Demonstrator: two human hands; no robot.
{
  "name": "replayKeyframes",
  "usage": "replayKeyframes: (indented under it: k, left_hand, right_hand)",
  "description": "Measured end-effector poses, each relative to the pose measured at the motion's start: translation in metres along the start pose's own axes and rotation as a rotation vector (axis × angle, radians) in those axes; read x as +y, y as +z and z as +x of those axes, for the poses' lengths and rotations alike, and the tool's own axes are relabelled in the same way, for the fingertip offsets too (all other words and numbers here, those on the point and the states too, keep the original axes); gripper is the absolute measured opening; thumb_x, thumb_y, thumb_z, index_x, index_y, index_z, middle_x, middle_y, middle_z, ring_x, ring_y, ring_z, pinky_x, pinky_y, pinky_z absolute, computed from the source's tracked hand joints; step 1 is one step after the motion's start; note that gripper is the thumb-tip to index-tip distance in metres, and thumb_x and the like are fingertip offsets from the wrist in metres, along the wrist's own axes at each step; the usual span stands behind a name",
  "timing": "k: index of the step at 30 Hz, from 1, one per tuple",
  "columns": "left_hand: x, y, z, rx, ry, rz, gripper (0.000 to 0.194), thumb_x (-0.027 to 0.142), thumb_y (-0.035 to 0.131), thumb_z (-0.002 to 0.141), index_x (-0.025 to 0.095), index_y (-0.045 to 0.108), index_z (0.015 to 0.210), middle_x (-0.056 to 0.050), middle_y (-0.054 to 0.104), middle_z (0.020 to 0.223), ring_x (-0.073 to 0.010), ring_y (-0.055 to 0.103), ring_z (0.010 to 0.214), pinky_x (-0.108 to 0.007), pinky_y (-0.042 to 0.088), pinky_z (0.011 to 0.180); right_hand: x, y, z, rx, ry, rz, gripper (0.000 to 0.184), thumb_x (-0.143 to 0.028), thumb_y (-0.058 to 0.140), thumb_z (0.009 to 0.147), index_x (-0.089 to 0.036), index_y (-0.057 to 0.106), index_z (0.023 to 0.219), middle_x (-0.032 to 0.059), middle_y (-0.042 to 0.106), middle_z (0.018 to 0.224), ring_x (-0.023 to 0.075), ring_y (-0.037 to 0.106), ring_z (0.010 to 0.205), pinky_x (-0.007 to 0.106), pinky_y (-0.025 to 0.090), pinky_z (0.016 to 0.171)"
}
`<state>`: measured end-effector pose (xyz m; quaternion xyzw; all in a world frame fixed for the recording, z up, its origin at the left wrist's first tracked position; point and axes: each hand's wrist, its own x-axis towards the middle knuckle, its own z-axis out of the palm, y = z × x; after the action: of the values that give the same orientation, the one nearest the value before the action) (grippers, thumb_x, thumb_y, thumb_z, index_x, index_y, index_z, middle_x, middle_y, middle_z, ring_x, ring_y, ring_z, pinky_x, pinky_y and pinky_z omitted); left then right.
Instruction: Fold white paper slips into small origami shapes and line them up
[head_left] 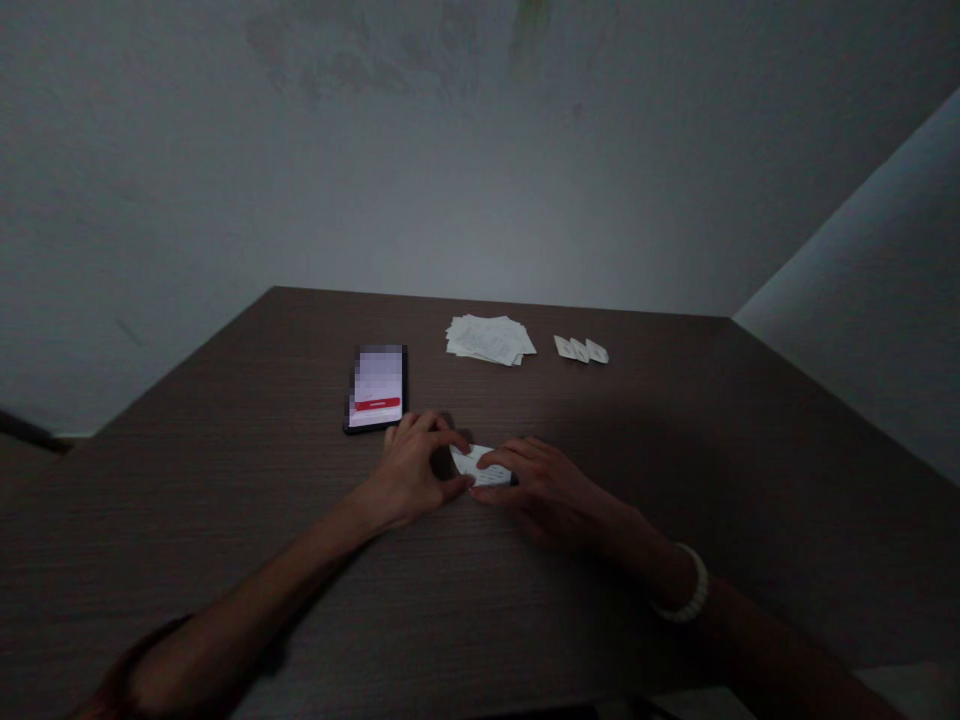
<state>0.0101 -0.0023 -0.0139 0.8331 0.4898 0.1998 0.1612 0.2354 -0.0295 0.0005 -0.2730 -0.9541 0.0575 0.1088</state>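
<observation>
A small piece of white paper (480, 468) with dark printed lines lies low over the table in front of me, between my two hands. The thumb and index finger of my left hand (414, 465) close on its left end, with the other fingers curled behind. From the right, my right hand (536, 482) grips the same paper, its thumb at the near edge and its index finger on top. Whether the paper is folded, I cannot tell. Part of its right end is hidden by my right hand.
A phone or small tablet (379, 388) with a lit, partly blurred screen lies just beyond my left hand. Farther back is a loose pile of printed papers (491, 340). Right of it, several small folded papers (581, 350) overlap in a row. The brown table (315, 330) meets a wall.
</observation>
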Motion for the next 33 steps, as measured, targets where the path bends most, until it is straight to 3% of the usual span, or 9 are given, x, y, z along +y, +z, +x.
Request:
replayKeyframes:
  k: [10, 20, 27, 33]
  left_hand:
    - [0.001, -0.005, 0.007, 0.012, -0.150, 0.033, 0.029, 0.030, 0.072, 0.070, 0.025, 0.066, 0.098, -0.006, 0.057, 0.106, -0.0318, 0.048, 0.103, -0.047, 0.037, 0.084]
    - [-0.004, -0.003, 0.009, 0.090, -0.138, 0.019, 0.015, 0.021, 0.065, 0.075, 0.021, 0.067, 0.089, -0.006, 0.057, 0.099, -0.0279, 0.051, 0.098, -0.046, 0.039, 0.086]
    - [-0.005, -0.007, 0.008, 0.106, -0.136, -0.014, 0.008, 0.020, 0.066, 0.073, 0.021, 0.068, 0.081, -0.004, 0.057, 0.091, -0.0253, 0.053, 0.094, -0.042, 0.041, 0.086]
    - [-0.010, -0.007, 0.007, 0.122, -0.127, -0.017, 0.009, 0.024, 0.068, 0.071, 0.020, 0.069, 0.079, -0.006, 0.059, 0.089, -0.0249, 0.054, 0.090, -0.041, 0.042, 0.083]
  right_hand:
    - [-0.002, -0.003, 0.003, -0.051, 0.001, -0.049, 0.033, -0.016, 0.055, 0.083, -0.025, 0.064, 0.113, 0.0096, 0.055, 0.124, 0.0243, 0.051, 0.103, 0.038, 0.038, 0.084]
    - [-0.003, 0.000, 0.002, -0.008, 0.023, -0.014, 0.033, -0.013, 0.054, 0.080, -0.025, 0.064, 0.110, 0.0080, 0.055, 0.123, 0.0231, 0.050, 0.102, 0.037, 0.036, 0.084]
    - [-0.006, 0.011, 0.010, 0.073, 0.068, 0.015, 0.015, -0.016, 0.053, 0.081, -0.019, 0.062, 0.092, 0.0083, 0.057, 0.109, 0.0214, 0.048, 0.094, 0.035, 0.036, 0.079]
    - [-0.012, 0.007, 0.014, 0.019, 0.086, 0.004, 0.032, -0.015, 0.049, 0.081, -0.018, 0.058, 0.112, 0.0095, 0.054, 0.105, 0.0219, 0.045, 0.093, 0.035, 0.035, 0.079]
